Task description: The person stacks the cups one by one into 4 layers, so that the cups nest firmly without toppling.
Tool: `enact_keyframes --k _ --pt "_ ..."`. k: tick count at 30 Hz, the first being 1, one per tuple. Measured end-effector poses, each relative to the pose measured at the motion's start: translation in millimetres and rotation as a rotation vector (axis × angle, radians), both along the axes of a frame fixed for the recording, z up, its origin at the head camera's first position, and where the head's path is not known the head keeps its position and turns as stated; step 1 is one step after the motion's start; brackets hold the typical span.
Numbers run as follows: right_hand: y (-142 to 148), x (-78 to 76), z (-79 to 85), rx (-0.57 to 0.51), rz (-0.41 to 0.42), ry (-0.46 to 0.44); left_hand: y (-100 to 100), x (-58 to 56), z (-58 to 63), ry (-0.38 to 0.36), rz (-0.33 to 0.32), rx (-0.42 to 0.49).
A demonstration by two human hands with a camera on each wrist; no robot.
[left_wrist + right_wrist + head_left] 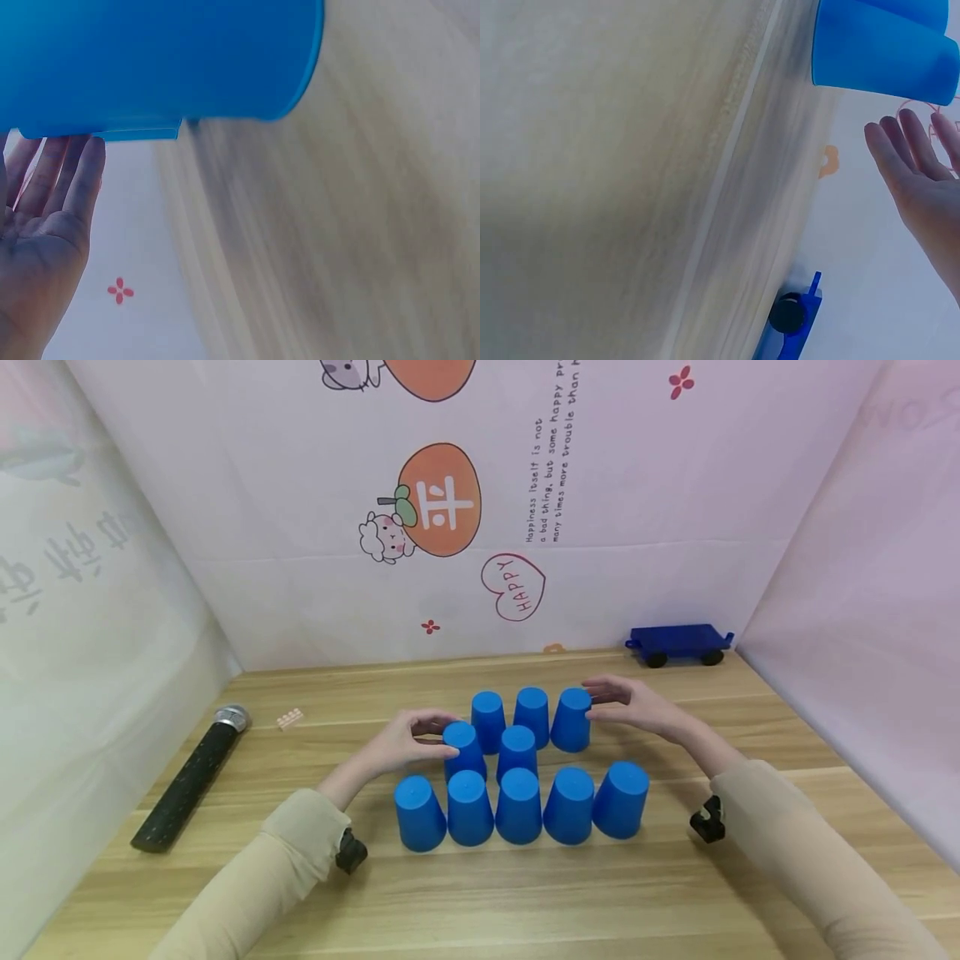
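Several blue cups stand upside down in three rows on the wooden table. My left hand (408, 742) holds the left cup (462, 754) of the middle row, thumb across its near side and fingers reaching behind it. In the left wrist view, a large blue cup (165, 60) hides the fingertips of the left hand (49, 217). My right hand (630, 702) is beside the right cup (572, 720) of the back row, its fingers loosely extended. In the right wrist view, a small gap shows between the right hand (922, 172) and the cup (885, 56).
Several cups form the front row (519, 810), nearest me. A black microphone (191, 781) with a silver head lies on the left. At the back right is a blue toy wagon (678, 643). Printed white cloth (300, 527) hangs behind the table (465, 910) and along both sides.
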State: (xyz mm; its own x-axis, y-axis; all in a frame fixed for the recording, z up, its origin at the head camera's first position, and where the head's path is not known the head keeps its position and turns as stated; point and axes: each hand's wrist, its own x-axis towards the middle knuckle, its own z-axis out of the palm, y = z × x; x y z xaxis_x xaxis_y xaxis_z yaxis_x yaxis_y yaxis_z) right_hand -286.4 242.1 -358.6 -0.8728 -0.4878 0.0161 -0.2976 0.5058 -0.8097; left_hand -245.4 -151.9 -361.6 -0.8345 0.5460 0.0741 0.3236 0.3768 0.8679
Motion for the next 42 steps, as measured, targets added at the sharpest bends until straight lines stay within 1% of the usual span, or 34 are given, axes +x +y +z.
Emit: enact_keyframes --k 4,10,15,21,24,26,30,32,34,38,42 --pt "8.5 5.3 0.4 0.012 -0.037 0.001 -7.0 -1.2 2.9 0.02 0.031 0.004" --pt "19.7 21.5 2.4 0.008 -0.104 -0.005 -17.2 -3.1 4.1 0.032 0.067 0.005" --pt "26.9 39.7 5.9 -0.005 -0.117 0.001 -23.9 -6.3 2.6 0.042 0.113 -0.008" --pt "36.0 66.9 13.2 0.012 -0.114 0.008 -29.3 -11.0 -0.4 0.043 0.152 -0.016" --pt "40.0 79.5 15.0 0.022 -0.086 -0.003 -30.4 -13.0 -1.9 0.044 0.166 -0.022" --pt "43.1 86.9 14.3 0.027 -0.057 -0.007 -30.4 -15.5 -3.6 0.039 0.187 -0.025" --pt "46.6 99.7 12.6 -0.005 0.045 -0.004 -28.4 -20.8 -6.4 0.041 0.222 -0.021" --pt "46.3 105.1 12.5 -0.025 0.102 0.007 -26.9 -23.4 -8.1 0.046 0.23 -0.012" --pt "44.4 110.0 12.8 -0.035 0.143 -0.002 -25.2 -25.6 -9.3 0.048 0.23 -0.002" --pt "39.1 119.4 14.4 -0.008 0.128 -0.062 -21.3 -29.3 -10.8 0.033 0.233 0.003" --pt "31.6 124.6 14.0 0.003 0.091 -0.082 -18.0 -32.9 -12.1 0.027 0.234 -0.006"
